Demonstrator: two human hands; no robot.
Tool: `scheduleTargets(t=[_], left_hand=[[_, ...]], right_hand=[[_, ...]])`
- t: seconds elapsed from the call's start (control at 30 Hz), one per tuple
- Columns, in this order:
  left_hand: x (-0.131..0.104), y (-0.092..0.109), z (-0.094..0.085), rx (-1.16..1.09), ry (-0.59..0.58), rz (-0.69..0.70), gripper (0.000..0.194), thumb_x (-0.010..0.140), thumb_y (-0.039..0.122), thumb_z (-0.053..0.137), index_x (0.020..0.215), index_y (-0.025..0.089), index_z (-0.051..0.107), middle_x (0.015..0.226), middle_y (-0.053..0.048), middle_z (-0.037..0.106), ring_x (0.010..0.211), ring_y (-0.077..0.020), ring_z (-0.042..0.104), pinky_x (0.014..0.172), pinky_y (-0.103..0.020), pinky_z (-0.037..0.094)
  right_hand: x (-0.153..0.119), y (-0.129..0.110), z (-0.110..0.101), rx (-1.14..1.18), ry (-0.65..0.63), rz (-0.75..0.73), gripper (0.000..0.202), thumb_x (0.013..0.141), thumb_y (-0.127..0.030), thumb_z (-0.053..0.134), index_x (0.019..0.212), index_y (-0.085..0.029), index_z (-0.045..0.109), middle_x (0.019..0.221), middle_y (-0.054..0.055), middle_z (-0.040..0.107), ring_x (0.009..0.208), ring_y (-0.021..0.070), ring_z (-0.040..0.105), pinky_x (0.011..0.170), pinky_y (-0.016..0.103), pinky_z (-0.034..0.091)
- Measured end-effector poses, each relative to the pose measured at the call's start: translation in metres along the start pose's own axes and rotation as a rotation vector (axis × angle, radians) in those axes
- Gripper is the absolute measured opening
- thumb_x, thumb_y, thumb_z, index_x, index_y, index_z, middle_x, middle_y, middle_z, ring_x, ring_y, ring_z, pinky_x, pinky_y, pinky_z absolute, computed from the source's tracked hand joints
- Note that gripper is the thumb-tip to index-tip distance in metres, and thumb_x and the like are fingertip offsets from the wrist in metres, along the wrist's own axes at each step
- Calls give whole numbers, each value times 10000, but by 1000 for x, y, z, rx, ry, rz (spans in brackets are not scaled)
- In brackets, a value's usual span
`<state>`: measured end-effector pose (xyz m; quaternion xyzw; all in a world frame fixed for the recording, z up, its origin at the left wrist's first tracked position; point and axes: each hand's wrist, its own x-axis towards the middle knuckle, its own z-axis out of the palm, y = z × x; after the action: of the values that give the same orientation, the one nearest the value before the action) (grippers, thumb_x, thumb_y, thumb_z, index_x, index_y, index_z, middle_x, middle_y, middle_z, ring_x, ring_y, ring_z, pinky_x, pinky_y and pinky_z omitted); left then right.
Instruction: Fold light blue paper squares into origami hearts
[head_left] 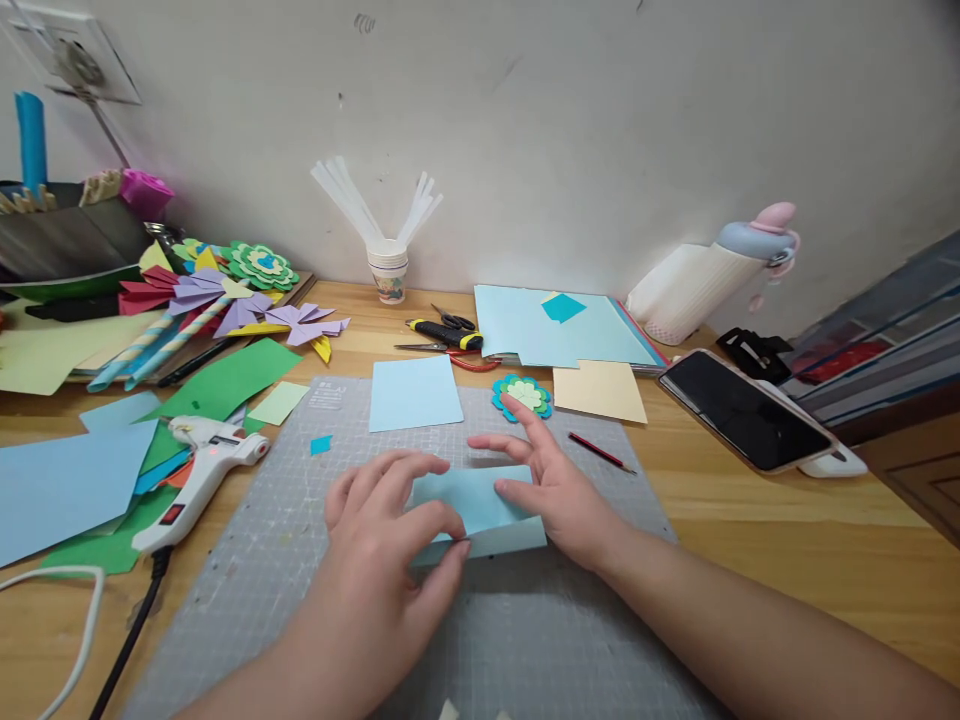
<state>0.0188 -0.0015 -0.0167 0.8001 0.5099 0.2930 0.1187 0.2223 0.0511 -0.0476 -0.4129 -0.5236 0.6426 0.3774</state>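
A folded light blue paper [480,505] lies on the grey cutting mat [480,620]. My left hand [382,540] presses on its left part, thumb at the near edge and fingers curled over the top. My right hand [551,480] rests on its right end with fingers spread, the thumb laid across the paper. Neither hand lifts it; the paper stays flat on the mat.
Another light blue sheet [414,392] and a paper flower [523,395] lie at the mat's far edge. A white glue gun [201,470] sits left among coloured sheets. Scissors [444,335], a red pencil [600,452], a phone [742,408] and a cup of sticks [388,265] surround the mat.
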Motion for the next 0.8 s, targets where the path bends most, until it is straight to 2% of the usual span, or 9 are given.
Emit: scheduleTargets(t=[0.1,0.2,0.27,0.33,0.4,0.47,0.63,0.73,0.8], left_hand=[[2,-4,2,-58,-53,-51,118,820,226,575,729,274,631,1186,-30,620,1178,-312,452,914,-520,239],[3,-5,0,-150,-155,-121,108,813,238,581,709,257,604,896,2,679,951,-251,561,885,-478,284],[3,-4,-1,-200,-219,-162,101,805,245,582,705,251,596,763,26,658,840,-220,569,870,-451,310],[4,-3,-2,-221,-292,-235,93,784,275,592,697,250,612,749,17,658,834,-233,566,844,-437,338],[5,-4,-1,-203,-375,-332,99,763,315,603,696,253,641,756,-4,667,852,-262,562,801,-424,362],[6,-6,1,-143,-417,-359,115,765,330,602,705,248,655,769,-14,675,855,-270,565,796,-425,367],[7,-15,8,59,-325,-189,117,818,270,563,732,233,632,805,6,668,847,-238,583,852,-454,331],[5,-14,9,44,-172,-151,68,822,254,577,797,234,637,980,-26,656,979,-267,568,882,-478,315],[4,-9,8,-50,-54,-121,63,839,239,572,855,242,633,1046,-34,634,1039,-263,550,901,-473,319]], right_hand=[[-7,1,5,34,-102,-55,814,817,-158,634,1446,-418,188,1325,50,539,875,162,637,738,331,480],[-10,0,9,109,-159,-97,766,836,-189,650,1419,-426,214,1295,53,541,980,200,650,828,396,489],[-9,-1,8,161,-104,-138,645,827,-235,683,1349,-391,338,1196,41,578,987,210,650,842,405,489],[-6,-2,5,197,-4,-171,387,815,-282,708,1161,-307,536,1033,26,615,936,191,630,812,363,485],[-3,-4,1,229,51,-174,160,800,-307,732,906,-236,636,873,10,608,820,149,577,744,293,460],[-2,-6,-3,276,25,-153,182,771,-329,762,755,-205,631,749,-13,564,682,109,500,645,246,416],[-8,-11,1,418,-228,-15,392,705,-479,780,691,-187,520,613,-62,468,444,51,355,427,197,275],[-14,-10,8,480,-364,74,422,743,-516,733,695,-182,479,611,-67,488,382,27,327,367,170,249],[-19,-9,12,524,-427,157,382,812,-496,675,725,-176,486,607,-58,521,362,23,343,349,160,244]])
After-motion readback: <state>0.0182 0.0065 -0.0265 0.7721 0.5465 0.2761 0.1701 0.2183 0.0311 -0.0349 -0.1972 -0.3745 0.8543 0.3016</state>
